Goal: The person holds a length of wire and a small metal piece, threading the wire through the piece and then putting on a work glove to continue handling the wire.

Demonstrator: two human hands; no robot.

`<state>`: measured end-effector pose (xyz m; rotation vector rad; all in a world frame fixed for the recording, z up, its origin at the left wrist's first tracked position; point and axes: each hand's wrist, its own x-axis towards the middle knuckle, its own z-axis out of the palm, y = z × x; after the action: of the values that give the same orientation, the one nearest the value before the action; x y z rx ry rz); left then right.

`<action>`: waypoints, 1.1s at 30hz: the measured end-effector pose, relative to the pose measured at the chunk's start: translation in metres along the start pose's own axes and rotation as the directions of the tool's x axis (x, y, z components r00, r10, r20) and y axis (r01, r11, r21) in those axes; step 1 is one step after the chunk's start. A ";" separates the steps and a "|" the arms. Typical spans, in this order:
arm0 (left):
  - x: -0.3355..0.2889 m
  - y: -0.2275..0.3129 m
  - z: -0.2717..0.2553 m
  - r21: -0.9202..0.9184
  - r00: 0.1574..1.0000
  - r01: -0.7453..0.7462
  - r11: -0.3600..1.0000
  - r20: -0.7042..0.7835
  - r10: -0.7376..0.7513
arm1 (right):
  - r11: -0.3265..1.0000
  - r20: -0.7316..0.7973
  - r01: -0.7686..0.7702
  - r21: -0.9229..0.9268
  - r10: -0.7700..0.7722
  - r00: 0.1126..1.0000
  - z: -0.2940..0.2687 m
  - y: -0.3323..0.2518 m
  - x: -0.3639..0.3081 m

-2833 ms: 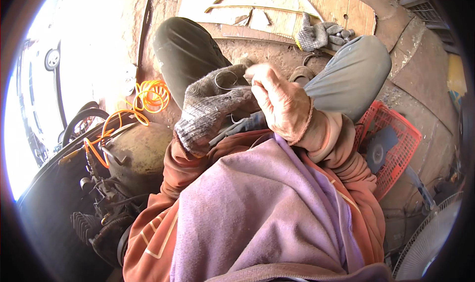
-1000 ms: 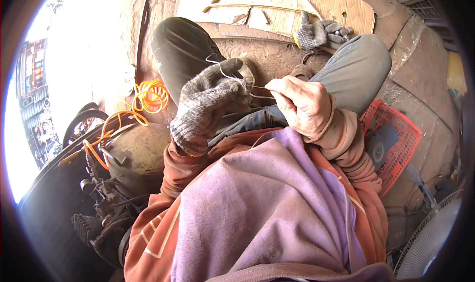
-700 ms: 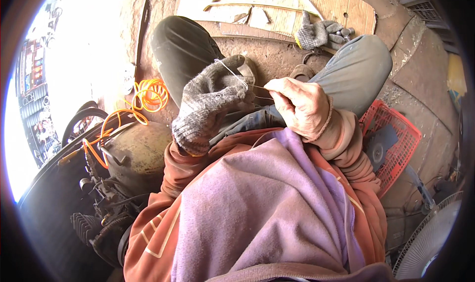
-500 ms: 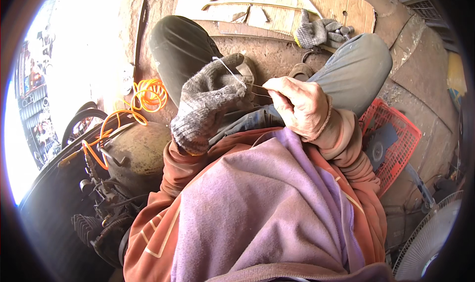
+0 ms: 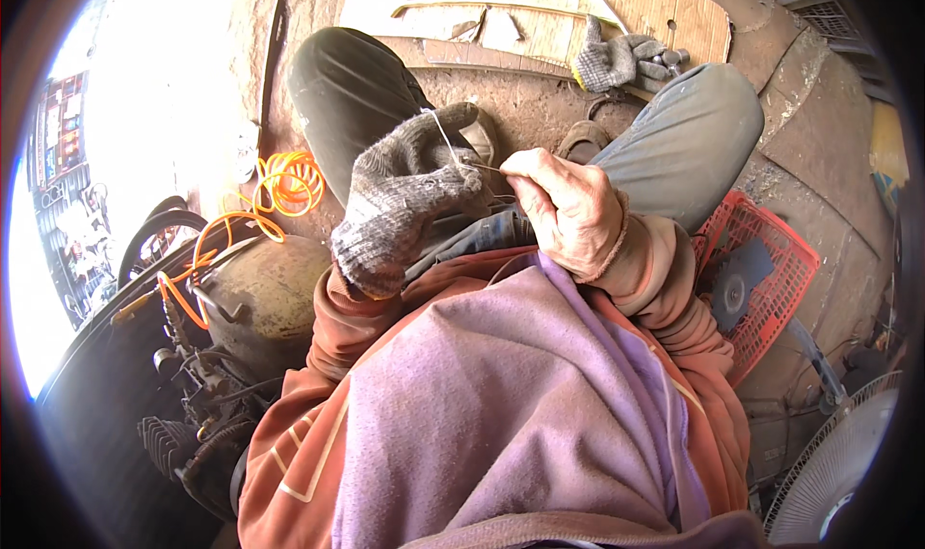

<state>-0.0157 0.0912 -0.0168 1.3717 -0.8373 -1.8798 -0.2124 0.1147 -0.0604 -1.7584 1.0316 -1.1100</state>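
My left hand (image 5: 405,197) wears a grey knitted work glove, its fingers curled. A white thread (image 5: 446,137) runs from near the gloved fingertips down into the glove's grip. My bare right hand (image 5: 568,207) faces it, thumb and forefinger pinched together on a thin dark strand (image 5: 488,169). That strand spans the small gap between the hands; whether it is wire, thread or a needle cannot be told. A second fine strand shows faintly below it. Both hands are above my lap, between my bent knees.
Beyond my knees, another grey glove (image 5: 617,61) lies on a cardboard sheet (image 5: 699,19). Orange coiled hose (image 5: 292,185) and a rusty tank (image 5: 265,284) are at left. A red plastic basket (image 5: 785,294) with a dark disc tool stands at right, near a fan (image 5: 838,462).
My right hand has moved slightly left and closer to the glove, so the strand's visible length between the hands is shorter. The white thread hangs more steeply.
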 end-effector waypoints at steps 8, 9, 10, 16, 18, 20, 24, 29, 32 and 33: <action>0.000 0.000 0.006 0.074 1.000 0.009 0.997 -0.021 -0.008 | 0.997 -0.054 -0.062 0.037 0.064 0.996 0.000 -0.003 -0.006; -0.001 0.001 0.008 -0.067 0.999 0.036 0.997 -0.035 -0.038 | 0.997 -0.053 -0.063 0.036 0.065 0.996 -0.002 -0.001 -0.008; -0.001 0.001 0.009 -0.207 0.997 0.060 0.977 -0.045 -0.070 | 0.997 -0.073 -0.074 0.009 0.074 0.995 -0.004 0.001 -0.011; -0.001 0.003 0.010 -0.161 0.992 0.038 0.986 -0.117 -0.057 | 0.993 -0.052 -0.117 0.000 0.117 0.992 -0.012 -0.015 -0.012; 0.000 -0.002 0.009 -0.183 0.993 0.021 0.983 -0.110 -0.041 | 0.996 -0.052 -0.081 -0.034 0.080 0.995 -0.011 -0.011 -0.011; 0.000 -0.002 0.010 -0.204 0.994 0.003 0.979 -0.106 -0.025 | 0.996 -0.043 -0.048 -0.073 0.045 0.998 -0.011 -0.011 -0.009; 0.000 0.001 0.013 -0.228 0.995 0.015 0.973 -0.092 -0.037 | 0.992 -0.035 -0.106 -0.069 0.104 0.994 -0.010 -0.011 -0.012; -0.001 0.001 0.017 -0.169 0.994 0.034 0.985 -0.101 -0.051 | 0.993 -0.069 -0.110 -0.048 0.107 0.992 -0.008 -0.011 -0.011; 0.001 -0.005 0.017 -0.131 0.998 0.031 0.991 -0.054 -0.038 | 0.992 -0.087 -0.123 0.004 0.123 0.989 -0.007 -0.009 -0.009; 0.001 -0.006 0.017 -0.145 0.998 0.022 0.989 -0.047 -0.030 | 0.992 -0.088 -0.123 0.005 0.123 0.989 -0.006 -0.009 -0.009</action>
<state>-0.0330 0.0962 -0.0180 1.3389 -0.6484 -1.8801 -0.2190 0.1253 -0.0532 -1.6351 1.1772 -1.1183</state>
